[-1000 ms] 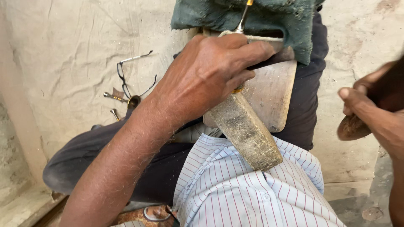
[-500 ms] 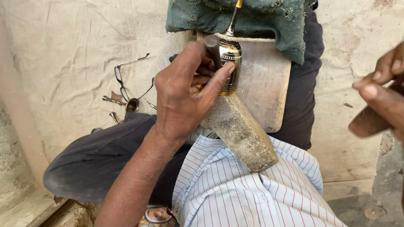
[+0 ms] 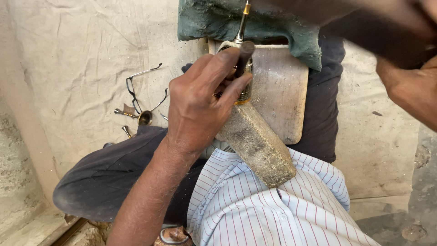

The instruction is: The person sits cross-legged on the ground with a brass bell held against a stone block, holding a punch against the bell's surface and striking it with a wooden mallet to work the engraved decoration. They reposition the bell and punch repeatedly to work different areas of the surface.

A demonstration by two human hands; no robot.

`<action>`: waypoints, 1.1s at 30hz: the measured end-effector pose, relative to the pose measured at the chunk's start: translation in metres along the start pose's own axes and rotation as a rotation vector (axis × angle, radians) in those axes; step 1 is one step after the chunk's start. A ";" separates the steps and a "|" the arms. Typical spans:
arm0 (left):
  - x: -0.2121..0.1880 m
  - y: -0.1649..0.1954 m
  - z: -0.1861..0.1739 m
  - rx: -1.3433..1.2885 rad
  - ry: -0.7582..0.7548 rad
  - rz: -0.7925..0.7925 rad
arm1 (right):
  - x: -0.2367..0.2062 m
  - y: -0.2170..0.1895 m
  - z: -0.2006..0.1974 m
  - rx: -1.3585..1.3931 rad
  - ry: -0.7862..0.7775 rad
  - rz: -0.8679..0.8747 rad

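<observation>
Here a small brass piece (image 3: 245, 82) sits on top of a wooden block (image 3: 257, 146) over the lap. The left hand (image 3: 205, 105) pinches a dark punch (image 3: 245, 52) against it. The right hand (image 3: 412, 86) is blurred; its grip cannot be told. Spectacles (image 3: 141, 89) lie nearby.

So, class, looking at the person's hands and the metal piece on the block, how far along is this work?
Set up: the wooden block leans against the shirt, over a flat board and green cloth. In hand: the left hand pins a small brass-coloured metal piece and a dark punch-like tool on the block, while the right hand is raised, blurred. How much shaping is left cannot be told. Spectacles lie aside.
</observation>
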State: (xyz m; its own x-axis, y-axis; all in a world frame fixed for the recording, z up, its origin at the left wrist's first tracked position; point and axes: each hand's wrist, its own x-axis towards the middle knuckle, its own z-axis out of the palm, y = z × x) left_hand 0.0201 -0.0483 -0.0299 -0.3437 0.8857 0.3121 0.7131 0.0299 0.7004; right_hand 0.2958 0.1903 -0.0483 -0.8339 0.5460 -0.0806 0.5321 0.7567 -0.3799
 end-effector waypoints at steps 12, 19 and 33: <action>0.035 0.008 -0.020 0.083 -0.290 0.169 | -0.049 -0.071 0.001 0.207 0.136 0.230; 0.052 0.020 -0.019 0.239 -0.473 0.242 | -0.069 -0.086 0.046 0.289 0.312 0.225; -0.022 -0.012 -0.033 0.368 -0.077 0.067 | 0.049 -0.128 0.070 1.141 -0.059 0.060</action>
State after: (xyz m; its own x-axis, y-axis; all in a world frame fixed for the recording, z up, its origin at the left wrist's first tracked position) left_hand -0.0009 -0.0832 -0.0236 -0.2524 0.9231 0.2902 0.9090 0.1233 0.3982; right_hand 0.1765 0.0955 -0.0682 -0.8334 0.5294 -0.1584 0.1530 -0.0544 -0.9867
